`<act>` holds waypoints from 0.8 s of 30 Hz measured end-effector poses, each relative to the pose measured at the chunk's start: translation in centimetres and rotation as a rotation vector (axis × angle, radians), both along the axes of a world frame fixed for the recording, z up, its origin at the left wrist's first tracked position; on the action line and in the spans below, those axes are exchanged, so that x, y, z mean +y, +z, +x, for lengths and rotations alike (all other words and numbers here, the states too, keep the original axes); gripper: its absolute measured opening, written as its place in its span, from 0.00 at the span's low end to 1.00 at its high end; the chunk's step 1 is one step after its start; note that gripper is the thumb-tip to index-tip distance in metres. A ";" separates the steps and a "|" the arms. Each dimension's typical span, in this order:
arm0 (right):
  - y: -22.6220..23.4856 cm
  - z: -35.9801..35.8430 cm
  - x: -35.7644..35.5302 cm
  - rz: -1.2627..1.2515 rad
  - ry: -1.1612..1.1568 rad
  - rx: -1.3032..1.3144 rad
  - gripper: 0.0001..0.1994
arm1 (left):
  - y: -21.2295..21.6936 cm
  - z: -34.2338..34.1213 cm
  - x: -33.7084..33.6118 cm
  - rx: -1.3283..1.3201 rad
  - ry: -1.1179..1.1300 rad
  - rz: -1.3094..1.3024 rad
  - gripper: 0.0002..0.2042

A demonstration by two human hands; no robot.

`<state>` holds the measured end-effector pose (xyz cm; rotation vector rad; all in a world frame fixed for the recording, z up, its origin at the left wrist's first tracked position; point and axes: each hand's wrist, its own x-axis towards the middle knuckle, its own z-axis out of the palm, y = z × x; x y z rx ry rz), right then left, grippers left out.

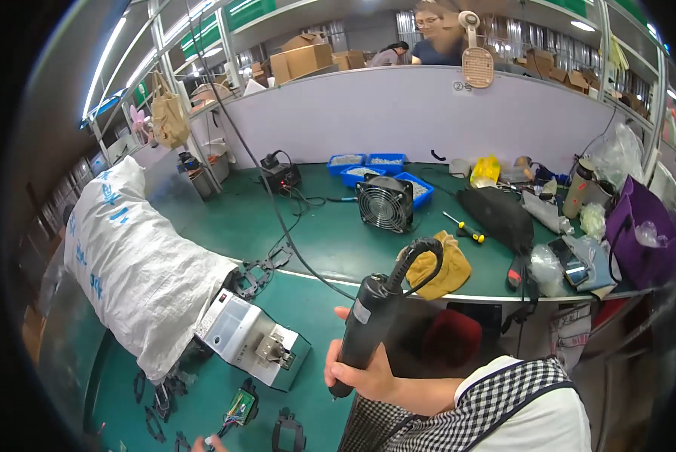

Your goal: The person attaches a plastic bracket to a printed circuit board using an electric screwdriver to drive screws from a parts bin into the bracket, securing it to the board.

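Note:
My right hand point(369, 374) is wrapped round a black electric screwdriver point(364, 324), its tip pointing down and its cable looping from the top. At the lower edge, only the fingertips of my left hand point(210, 444) show, closed round a small whitish piece I cannot make out. Just beyond these fingertips, a green circuit board point(242, 405) with wires sits in a black plastic frame. Another black plastic frame point(287, 432) lies to its right on the green work surface. A grey-white machine point(251, 339) with a metal fixture stands farther away.
A large white woven sack point(138, 264) lies at left, with loose black frames point(156, 422) near its mouth. On the raised green bench point(315, 241) are a fan point(385, 203), blue bins point(422, 192) of small parts, yellow gloves point(440, 267), a screwdriver point(466, 228) and a purple bag point(647, 233).

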<state>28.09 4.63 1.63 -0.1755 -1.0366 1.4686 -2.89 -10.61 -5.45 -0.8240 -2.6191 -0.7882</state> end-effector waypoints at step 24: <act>-0.9 -2.6 0.6 0.052 0.000 0.046 0.40 | 1.8 9.0 -2.1 -0.109 -0.305 0.018 0.24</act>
